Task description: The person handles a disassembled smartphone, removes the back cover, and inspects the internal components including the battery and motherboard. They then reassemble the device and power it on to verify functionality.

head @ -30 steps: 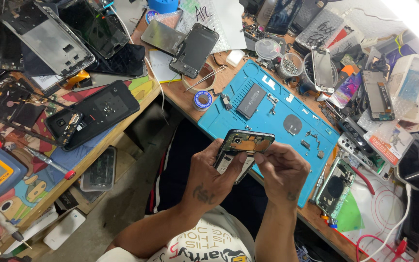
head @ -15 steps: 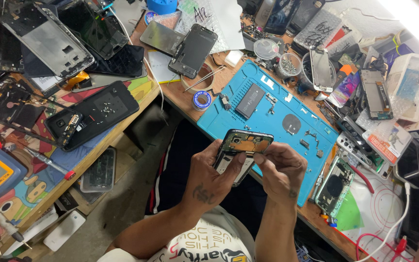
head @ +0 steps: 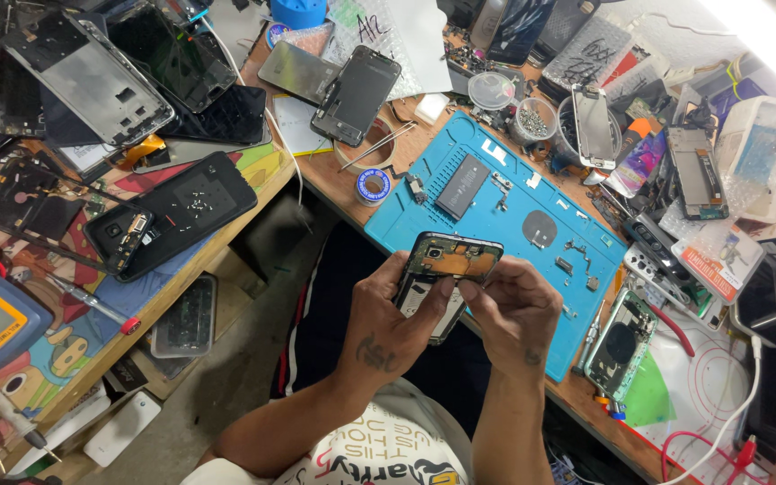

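— Where's the opened phone (head: 446,274)?
— Between the left hand (head: 388,319) and right hand (head: 514,310), before the mat (head: 505,224).
— And the battery (head: 462,186)?
— On that mat, behind the phone.

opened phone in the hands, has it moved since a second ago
No. The opened phone sits at the same near edge of the blue mat, between left hand and right hand.

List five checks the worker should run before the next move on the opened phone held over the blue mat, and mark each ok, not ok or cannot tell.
1. Opened phone gripped by left hand and right hand: ok.
2. Phone held above the blue mat edge, not the floor gap: not ok, partly over the gap.
3. Loose screws kept on the mat: ok.
4. Tweezers within reach: ok.
5. Fingers clear of internal connectors: cannot tell.
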